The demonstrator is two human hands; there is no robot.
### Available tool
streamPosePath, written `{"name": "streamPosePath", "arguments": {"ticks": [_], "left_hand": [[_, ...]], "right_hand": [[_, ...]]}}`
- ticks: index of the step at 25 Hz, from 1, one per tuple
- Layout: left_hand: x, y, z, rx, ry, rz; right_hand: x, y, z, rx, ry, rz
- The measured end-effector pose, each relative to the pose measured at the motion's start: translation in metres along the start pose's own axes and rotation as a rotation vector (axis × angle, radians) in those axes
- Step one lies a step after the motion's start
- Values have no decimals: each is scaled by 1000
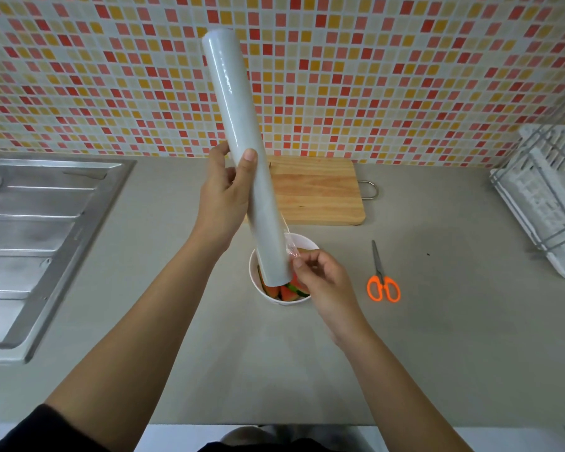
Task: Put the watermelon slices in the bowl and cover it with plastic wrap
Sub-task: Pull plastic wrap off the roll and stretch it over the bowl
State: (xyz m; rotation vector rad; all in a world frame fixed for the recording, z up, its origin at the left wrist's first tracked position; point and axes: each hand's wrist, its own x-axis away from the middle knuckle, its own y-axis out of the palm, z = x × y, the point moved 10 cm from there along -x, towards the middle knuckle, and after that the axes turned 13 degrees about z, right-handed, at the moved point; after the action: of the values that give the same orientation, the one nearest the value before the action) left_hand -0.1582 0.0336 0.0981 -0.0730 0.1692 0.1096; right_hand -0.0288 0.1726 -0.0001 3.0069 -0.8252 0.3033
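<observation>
A white bowl (302,242) stands on the grey counter, with red watermelon slices (287,292) inside it. Over the bowl I hold a long white roll of plastic wrap (238,151) nearly upright, its lower end hiding part of the bowl. My left hand (224,197) grips the roll around its middle. My right hand (323,278) pinches the loose edge of clear film (289,244) at the roll's lower right side, just above the bowl.
A wooden cutting board (320,190) lies behind the bowl against the tiled wall. Orange-handled scissors (382,278) lie to the right of the bowl. A steel sink drainboard (36,230) is at the left, a white dish rack (548,197) at the far right.
</observation>
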Motion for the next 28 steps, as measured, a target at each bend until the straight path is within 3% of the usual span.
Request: {"name": "streamPosePath", "arguments": {"ticks": [7,11,17,23,28], "left_hand": [[2,-5,-14,-218,46,100],[8,-7,-31,-256,-16,120],[14,-14,-34,-216,-72,124],[22,-20,-38,-225,-75,109],[24,-24,-40,-221,-54,98]], "right_hand": [[17,18,17,-360,263,-170],[27,19,32,-327,384,-224],[11,5,34,-197,348,-98],[8,45,9,-152,364,-282],[6,53,8,-313,416,-289]]}}
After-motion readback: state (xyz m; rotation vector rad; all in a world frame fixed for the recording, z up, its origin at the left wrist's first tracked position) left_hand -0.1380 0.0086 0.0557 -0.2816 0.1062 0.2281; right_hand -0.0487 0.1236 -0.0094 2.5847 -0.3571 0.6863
